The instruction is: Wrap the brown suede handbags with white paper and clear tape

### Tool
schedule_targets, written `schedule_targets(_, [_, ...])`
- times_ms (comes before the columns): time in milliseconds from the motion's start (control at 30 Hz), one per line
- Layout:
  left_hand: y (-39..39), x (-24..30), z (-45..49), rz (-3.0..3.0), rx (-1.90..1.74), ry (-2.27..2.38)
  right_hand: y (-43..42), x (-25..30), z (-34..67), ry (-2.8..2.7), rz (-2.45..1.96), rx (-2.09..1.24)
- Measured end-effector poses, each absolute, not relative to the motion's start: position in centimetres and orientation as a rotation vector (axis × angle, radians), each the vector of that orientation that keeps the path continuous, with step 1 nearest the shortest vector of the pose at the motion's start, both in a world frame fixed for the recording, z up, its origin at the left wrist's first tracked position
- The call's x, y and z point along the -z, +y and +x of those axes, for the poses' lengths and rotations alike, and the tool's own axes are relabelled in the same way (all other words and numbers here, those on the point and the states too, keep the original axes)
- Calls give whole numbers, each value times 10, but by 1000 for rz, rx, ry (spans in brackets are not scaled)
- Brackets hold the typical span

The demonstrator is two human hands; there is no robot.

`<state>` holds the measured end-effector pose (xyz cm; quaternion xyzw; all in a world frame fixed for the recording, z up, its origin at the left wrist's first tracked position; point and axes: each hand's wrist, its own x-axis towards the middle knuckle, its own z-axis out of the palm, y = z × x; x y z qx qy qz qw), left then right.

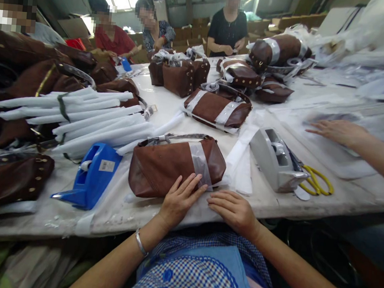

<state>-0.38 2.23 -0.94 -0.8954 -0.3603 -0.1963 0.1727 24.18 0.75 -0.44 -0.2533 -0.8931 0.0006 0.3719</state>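
Both bare forearms reach forward from the bottom of the view and converge toward the middle. The left hand (180, 199) lies palm down, its fingers spread and pointing up and to the right. The right hand (233, 210) lies palm down just beside it, fingers held together and pointing left toward the left hand's fingertips, close to them, though contact cannot be told. Neither hand is curled into a grasp, and both wrists are nearly straight.

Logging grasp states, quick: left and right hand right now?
Left hand: open, fingers flat on the brown bag, gripping nothing.
Right hand: open, palm down on the table beside the bag, holding nothing.
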Motion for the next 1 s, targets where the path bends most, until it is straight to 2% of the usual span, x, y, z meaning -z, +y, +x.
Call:
schedule_targets(433, [24,10,-7,-2512,704,-940,43,-2,242,-2339,-622,208])
schedule_targets(700, [23,7,-10,-2567,781,-922,54,-16,242,-2360,-576,221])
schedule_targets(1000, [23,9,-7,-2549,866,-928,60,-27,229,-2379,-806,177])
